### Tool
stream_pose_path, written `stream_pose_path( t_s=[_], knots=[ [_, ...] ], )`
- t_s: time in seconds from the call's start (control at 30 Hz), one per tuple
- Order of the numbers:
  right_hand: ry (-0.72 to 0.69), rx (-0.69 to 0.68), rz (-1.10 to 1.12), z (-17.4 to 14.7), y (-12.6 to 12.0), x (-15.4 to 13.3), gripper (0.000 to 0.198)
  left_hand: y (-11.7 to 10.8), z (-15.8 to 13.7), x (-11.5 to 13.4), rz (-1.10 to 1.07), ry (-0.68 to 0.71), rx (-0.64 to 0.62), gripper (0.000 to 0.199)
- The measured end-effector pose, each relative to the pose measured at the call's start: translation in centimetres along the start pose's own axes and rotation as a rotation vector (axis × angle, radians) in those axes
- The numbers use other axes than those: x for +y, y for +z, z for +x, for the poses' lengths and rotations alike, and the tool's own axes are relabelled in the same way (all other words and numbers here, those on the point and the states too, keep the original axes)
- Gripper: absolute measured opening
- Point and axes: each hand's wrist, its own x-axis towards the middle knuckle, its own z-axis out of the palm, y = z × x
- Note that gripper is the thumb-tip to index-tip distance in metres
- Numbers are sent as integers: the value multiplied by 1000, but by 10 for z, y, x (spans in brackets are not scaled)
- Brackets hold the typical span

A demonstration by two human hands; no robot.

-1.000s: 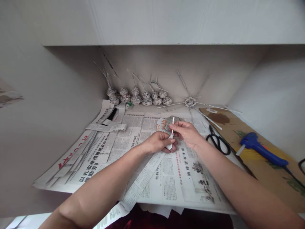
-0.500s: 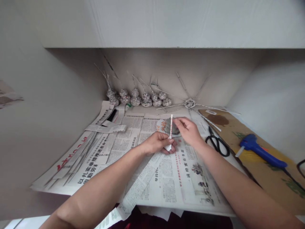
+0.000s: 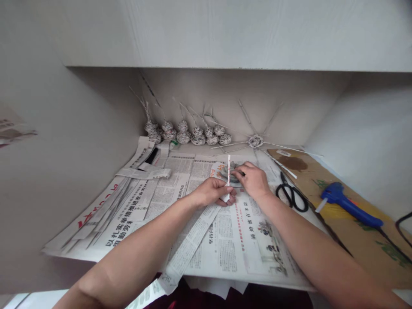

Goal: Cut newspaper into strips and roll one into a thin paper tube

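My left hand [image 3: 215, 192] is closed on a newspaper strip [image 3: 195, 238], pinching it where its upper end is rolled into a thin paper tube [image 3: 229, 167] that stands upright. The flat part of the strip trails down past the table's front edge. My right hand [image 3: 252, 177] has its thumb and fingers drawn together at a soft-looking grey lump [image 3: 228, 172], whose kind I cannot make out. Whatever may be between those fingertips is hidden. A white round piece with orange writing [image 3: 217, 168] lies beside the lump.
Several woven paper gourds [image 3: 183, 133] line the back wall, beside a woven piece with paper spokes [image 3: 255, 140]. Cut newspaper strips [image 3: 128, 201] lie at left. Black scissors [image 3: 291, 195] and a blue glue gun [image 3: 350, 206] on cardboard [image 3: 363, 253] are at right.
My right hand has shifted slightly left and down, and its fingertips have come together at the grey lump. My left hand still holds the strip and tube, almost in place.
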Motion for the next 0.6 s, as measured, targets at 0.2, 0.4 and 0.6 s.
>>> stream_pose_path(
  t_s=[0.2,0.4,0.6],
  knots=[
    [-149,-54,-15,-3,2,-5,38,0,0,-1,15,7,8,49],
    [-184,-109,-53,2,14,-2,27,-1,1,-2,-29,8,4,53],
    [-75,6,-113,0,4,-7,41,-1,0,1,-93,20,16,57]
  ],
)
